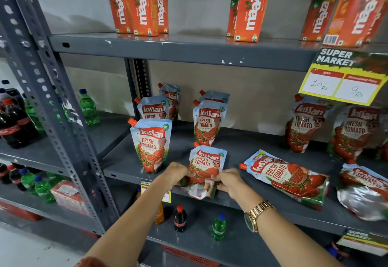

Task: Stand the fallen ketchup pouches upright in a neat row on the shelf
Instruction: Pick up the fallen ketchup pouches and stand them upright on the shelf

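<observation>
A Kissan ketchup pouch (206, 162) is tilted at the front edge of the grey middle shelf (237, 147), its base hanging over the lip. My left hand (175, 175) grips its lower left side and my right hand (232, 182) its lower right. To the left, an upright pouch (151, 144) stands near the front, with two more upright behind it. Another upright pouch (207, 123) stands behind the held one. To the right, one pouch lies flat (287, 177), and another fallen pouch (363, 189) lies at the far right.
Two larger upright pouches (304, 124) stand at the back right under a yellow price sign (342, 77). Maaza juice cartons (142, 6) fill the shelf above. Small soda bottles (180, 218) sit on the shelf below. A grey upright post (54, 107) stands left, with bottles beyond.
</observation>
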A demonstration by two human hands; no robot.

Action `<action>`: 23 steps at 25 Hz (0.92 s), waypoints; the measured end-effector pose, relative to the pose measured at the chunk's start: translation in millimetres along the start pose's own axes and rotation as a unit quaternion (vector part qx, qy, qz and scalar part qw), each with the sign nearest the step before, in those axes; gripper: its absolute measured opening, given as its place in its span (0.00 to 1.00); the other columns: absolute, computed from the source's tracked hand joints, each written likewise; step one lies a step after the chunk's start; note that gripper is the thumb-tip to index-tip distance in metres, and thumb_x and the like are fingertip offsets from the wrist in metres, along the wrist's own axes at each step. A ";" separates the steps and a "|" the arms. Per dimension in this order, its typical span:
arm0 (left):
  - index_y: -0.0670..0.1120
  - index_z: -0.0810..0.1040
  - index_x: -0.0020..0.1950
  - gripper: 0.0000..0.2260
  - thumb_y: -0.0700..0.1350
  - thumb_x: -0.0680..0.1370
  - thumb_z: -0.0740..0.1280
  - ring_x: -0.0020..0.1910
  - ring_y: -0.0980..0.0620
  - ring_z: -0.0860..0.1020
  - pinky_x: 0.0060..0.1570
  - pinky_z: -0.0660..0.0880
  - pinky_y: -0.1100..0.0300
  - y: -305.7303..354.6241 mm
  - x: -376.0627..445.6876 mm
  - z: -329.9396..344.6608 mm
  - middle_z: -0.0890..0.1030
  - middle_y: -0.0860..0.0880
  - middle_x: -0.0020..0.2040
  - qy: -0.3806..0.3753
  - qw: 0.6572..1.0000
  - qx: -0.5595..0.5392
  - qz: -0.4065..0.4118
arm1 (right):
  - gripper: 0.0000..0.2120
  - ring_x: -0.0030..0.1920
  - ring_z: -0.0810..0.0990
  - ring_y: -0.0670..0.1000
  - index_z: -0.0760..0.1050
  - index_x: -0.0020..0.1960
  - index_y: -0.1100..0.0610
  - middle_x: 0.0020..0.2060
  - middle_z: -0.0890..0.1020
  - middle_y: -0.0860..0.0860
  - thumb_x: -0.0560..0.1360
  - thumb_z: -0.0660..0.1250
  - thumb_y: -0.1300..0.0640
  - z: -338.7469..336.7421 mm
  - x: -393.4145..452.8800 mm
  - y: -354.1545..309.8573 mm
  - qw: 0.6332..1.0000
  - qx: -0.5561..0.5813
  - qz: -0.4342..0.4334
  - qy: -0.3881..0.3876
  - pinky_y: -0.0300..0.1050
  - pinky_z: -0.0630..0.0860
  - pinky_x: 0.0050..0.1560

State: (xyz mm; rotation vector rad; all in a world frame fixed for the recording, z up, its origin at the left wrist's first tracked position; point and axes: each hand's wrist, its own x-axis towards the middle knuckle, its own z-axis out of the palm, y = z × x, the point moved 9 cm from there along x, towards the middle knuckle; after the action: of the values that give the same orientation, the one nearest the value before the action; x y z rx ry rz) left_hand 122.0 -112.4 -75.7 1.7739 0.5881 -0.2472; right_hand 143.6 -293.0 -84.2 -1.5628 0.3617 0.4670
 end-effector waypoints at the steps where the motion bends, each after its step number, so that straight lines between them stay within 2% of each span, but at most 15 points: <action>1: 0.39 0.79 0.46 0.07 0.38 0.71 0.72 0.56 0.44 0.78 0.58 0.73 0.54 5.4 0.5 1.6 0.82 0.40 0.53 0.000 1.000 0.005 0.018 | 0.10 0.56 0.79 0.58 0.72 0.39 0.61 0.56 0.80 0.62 0.72 0.64 0.74 -2.3 -0.9 -5.8 1.000 0.000 -0.015 0.001 0.48 0.74 0.51; 3: 0.40 0.79 0.44 0.02 0.36 0.73 0.70 0.52 0.48 0.77 0.55 0.71 0.58 20.7 -1.1 9.0 0.81 0.43 0.49 0.001 0.998 0.001 0.067 | 0.11 0.56 0.79 0.57 0.71 0.40 0.60 0.53 0.79 0.60 0.72 0.65 0.74 -10.8 -4.7 -24.5 0.998 0.000 -0.056 0.015 0.46 0.75 0.48; 5: 0.38 0.79 0.49 0.06 0.32 0.73 0.67 0.50 0.49 0.77 0.54 0.74 0.56 38.9 -4.4 16.7 0.81 0.43 0.49 0.017 0.990 -0.004 0.138 | 0.11 0.57 0.79 0.58 0.71 0.50 0.64 0.55 0.80 0.60 0.71 0.65 0.74 -23.1 -6.9 -45.8 0.992 -0.018 -0.115 0.042 0.43 0.77 0.45; 7: 0.36 0.77 0.53 0.10 0.29 0.72 0.66 0.51 0.48 0.77 0.56 0.77 0.50 50.1 -5.4 21.4 0.81 0.43 0.50 0.046 0.979 -0.017 0.198 | 0.15 0.58 0.79 0.58 0.69 0.56 0.65 0.56 0.79 0.61 0.71 0.66 0.74 -30.5 -9.2 -59.1 0.983 -0.054 -0.165 0.052 0.44 0.78 0.47; 9: 0.38 0.76 0.50 0.10 0.29 0.71 0.66 0.49 0.48 0.77 0.55 0.77 0.48 48.7 -2.4 25.2 0.80 0.44 0.47 0.083 0.973 -0.025 0.216 | 0.12 0.59 0.78 0.57 0.69 0.53 0.62 0.57 0.79 0.61 0.72 0.65 0.72 -33.8 -10.4 -59.1 0.977 -0.093 -0.186 0.051 0.45 0.77 0.50; 12: 0.41 0.72 0.44 0.08 0.29 0.71 0.66 0.45 0.47 0.78 0.50 0.78 0.48 41.9 -1.3 28.9 0.80 0.43 0.43 0.125 0.971 -0.056 0.195 | 0.10 0.59 0.78 0.56 0.68 0.50 0.61 0.57 0.79 0.60 0.72 0.66 0.71 -35.6 -7.1 -53.9 0.974 -0.107 -0.195 0.049 0.46 0.77 0.53; 16: 0.40 0.73 0.48 0.07 0.32 0.72 0.66 0.46 0.49 0.76 0.41 0.75 0.58 40.5 -7.4 28.7 0.80 0.42 0.47 0.146 0.971 -0.078 0.171 | 0.12 0.57 0.79 0.58 0.71 0.52 0.64 0.54 0.81 0.62 0.70 0.67 0.72 -40.8 -1.2 -51.1 0.968 -0.152 -0.190 0.060 0.52 0.78 0.56; 18: 0.38 0.72 0.56 0.13 0.36 0.72 0.66 0.48 0.47 0.75 0.44 0.71 0.57 32.2 -13.9 28.3 0.78 0.39 0.54 0.181 0.965 -0.116 0.150 | 0.12 0.54 0.80 0.59 0.72 0.51 0.64 0.52 0.81 0.63 0.70 0.67 0.72 -46.6 -2.3 -50.2 0.966 -0.155 -0.195 0.076 0.51 0.78 0.54; 20: 0.36 0.69 0.59 0.16 0.37 0.73 0.65 0.54 0.41 0.76 0.50 0.71 0.54 15.3 -22.9 36.1 0.75 0.36 0.58 0.216 0.954 -0.189 0.086 | 0.11 0.51 0.81 0.57 0.74 0.52 0.66 0.50 0.82 0.63 0.70 0.66 0.72 -57.1 -3.4 -50.3 0.963 -0.148 -0.201 0.101 0.48 0.78 0.51; 23: 0.33 0.67 0.64 0.19 0.38 0.75 0.63 0.62 0.35 0.73 0.60 0.70 0.49 -10.6 -24.6 70.3 0.72 0.33 0.64 0.183 0.948 -0.256 -0.055 | 0.08 0.47 0.80 0.53 0.77 0.48 0.63 0.50 0.83 0.63 0.71 0.66 0.72 -81.9 -5.3 -54.4 0.953 -0.144 -0.214 0.158 0.47 0.78 0.51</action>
State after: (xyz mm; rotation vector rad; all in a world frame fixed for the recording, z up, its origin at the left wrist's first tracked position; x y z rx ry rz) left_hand 105.2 -183.5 -93.4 1.2852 0.9259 0.1592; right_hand 172.1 -372.3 -33.4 -1.9452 0.1907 -0.0764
